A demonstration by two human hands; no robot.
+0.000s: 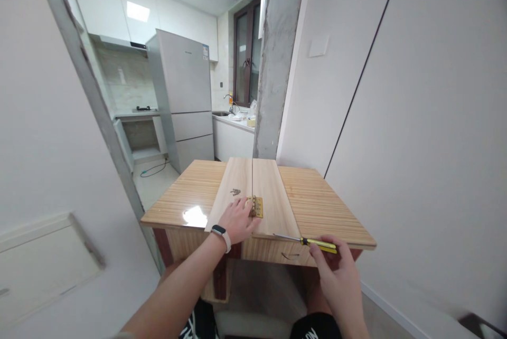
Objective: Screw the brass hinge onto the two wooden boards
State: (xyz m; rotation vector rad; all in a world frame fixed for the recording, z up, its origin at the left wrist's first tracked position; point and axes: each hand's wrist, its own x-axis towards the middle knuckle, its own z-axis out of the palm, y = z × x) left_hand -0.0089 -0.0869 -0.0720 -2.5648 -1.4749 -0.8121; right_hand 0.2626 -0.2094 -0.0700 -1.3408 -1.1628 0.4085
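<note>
Two pale wooden boards (273, 186) lie side by side on the table, with a narrow seam between them. A brass hinge (259, 207) straddles the seam. My left hand (236, 222), a watch on its wrist, rests over the hinge's left part with fingers stretched out and the thumb near its lower edge. That part of the hinge is mostly hidden. A small pile of screws (235, 191) sits on the left board beyond my fingertips. In my right hand (336, 270) is a screwdriver with a yellow and black handle (322, 245); its shaft points left, by the boards' near edge.
The wood-grain table (317, 196) has a drawer with a curved handle (290, 256) at its front. White wall panels (415, 117) stand close on the right. Behind the table are a grey fridge (190, 80) and a kitchen counter with a sink (222, 113).
</note>
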